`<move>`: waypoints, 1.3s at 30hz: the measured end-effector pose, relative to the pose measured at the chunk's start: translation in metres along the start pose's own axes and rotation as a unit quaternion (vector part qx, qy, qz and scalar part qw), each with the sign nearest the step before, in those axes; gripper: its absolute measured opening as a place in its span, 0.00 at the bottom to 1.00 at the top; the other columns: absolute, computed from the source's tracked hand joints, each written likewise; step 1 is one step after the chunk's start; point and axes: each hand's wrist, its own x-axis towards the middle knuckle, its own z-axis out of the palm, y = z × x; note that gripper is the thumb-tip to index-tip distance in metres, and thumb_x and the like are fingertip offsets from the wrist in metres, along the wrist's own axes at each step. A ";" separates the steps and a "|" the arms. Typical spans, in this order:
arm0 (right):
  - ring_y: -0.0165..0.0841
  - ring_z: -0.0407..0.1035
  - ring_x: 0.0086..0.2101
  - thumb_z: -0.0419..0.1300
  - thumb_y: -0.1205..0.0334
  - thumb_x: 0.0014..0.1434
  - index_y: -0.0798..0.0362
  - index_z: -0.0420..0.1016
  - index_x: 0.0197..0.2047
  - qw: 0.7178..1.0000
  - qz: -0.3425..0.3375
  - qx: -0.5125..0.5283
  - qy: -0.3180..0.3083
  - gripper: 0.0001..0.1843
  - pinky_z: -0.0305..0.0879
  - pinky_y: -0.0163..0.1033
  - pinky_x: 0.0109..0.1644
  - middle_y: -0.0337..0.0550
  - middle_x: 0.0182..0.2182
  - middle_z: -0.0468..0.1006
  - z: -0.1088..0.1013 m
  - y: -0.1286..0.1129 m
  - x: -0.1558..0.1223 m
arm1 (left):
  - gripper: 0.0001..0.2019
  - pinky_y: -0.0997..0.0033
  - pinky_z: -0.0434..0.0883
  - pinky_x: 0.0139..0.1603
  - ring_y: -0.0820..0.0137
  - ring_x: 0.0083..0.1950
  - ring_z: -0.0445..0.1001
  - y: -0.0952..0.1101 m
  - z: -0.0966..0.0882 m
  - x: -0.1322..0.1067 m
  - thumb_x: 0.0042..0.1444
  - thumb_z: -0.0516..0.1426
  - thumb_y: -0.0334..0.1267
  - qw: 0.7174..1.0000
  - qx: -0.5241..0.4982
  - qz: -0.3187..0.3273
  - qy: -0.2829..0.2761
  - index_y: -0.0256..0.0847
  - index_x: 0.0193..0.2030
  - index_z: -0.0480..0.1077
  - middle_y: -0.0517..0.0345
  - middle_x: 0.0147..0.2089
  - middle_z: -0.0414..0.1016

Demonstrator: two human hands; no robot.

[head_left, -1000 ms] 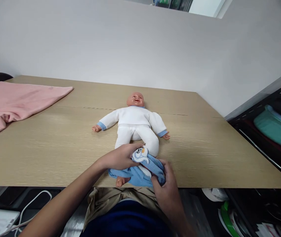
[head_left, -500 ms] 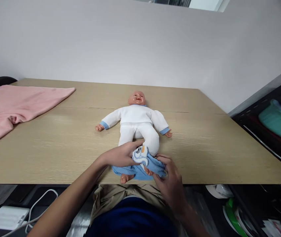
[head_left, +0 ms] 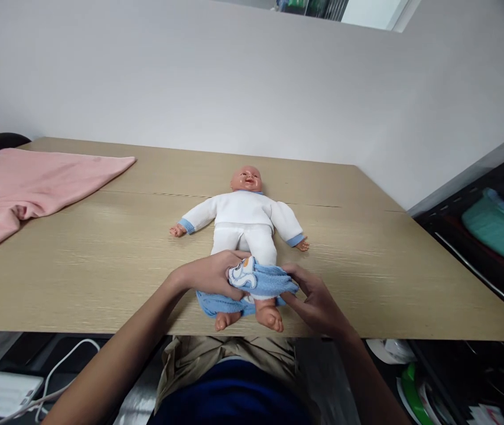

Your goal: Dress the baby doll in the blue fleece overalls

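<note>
A baby doll (head_left: 246, 208) in a white top and white leggings lies face up on the table, its bare feet toward me. Light blue doll trousers (head_left: 272, 280) with a white animal patch are bunched around its lower legs. My left hand (head_left: 216, 274) is closed on the cloth beside the patch, between the doll's legs. At the other side, my right hand (head_left: 311, 295) pinches the trousers' edge near the foot. Both doll feet (head_left: 269, 316) stick out below the blue cloth.
Pink cloth (head_left: 34, 183) is spread over the left side of the wooden table (head_left: 367, 265). A black shelf with a teal item (head_left: 500, 227) stands at the right. Below the table's front edge are a white box (head_left: 3, 392) with a cable and green-rimmed rolls (head_left: 413, 392).
The doll's foot on the right has come out through the blue trouser leg and straightened toward me. My right hand has shifted slightly right and up. The view has tilted a little.
</note>
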 end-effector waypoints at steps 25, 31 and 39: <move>0.37 0.72 0.42 0.70 0.44 0.66 0.44 0.72 0.48 0.953 0.066 0.202 0.216 0.17 0.70 0.40 0.46 0.40 0.43 0.76 0.018 0.016 0.030 | 0.17 0.56 0.65 0.73 0.58 0.68 0.70 -0.005 0.027 -0.094 0.72 0.62 0.51 0.945 0.017 -0.151 0.289 0.52 0.62 0.70 0.54 0.65 0.73; 0.40 0.76 0.44 0.69 0.41 0.66 0.46 0.71 0.49 0.970 0.090 0.182 0.131 0.20 0.72 0.43 0.48 0.41 0.41 0.78 0.016 0.025 0.039 | 0.11 0.57 0.66 0.71 0.57 0.68 0.69 0.000 0.042 -0.077 0.70 0.64 0.49 0.952 0.026 -0.124 0.278 0.47 0.51 0.72 0.50 0.63 0.68; 0.42 0.71 0.53 0.62 0.48 0.72 0.46 0.74 0.49 0.995 -0.039 0.044 0.086 0.11 0.65 0.46 0.61 0.44 0.49 0.76 0.004 0.020 0.054 | 0.13 0.66 0.67 0.56 0.66 0.50 0.67 -0.006 0.044 -0.058 0.77 0.52 0.52 0.921 -0.087 -0.141 0.353 0.46 0.45 0.65 0.60 0.45 0.65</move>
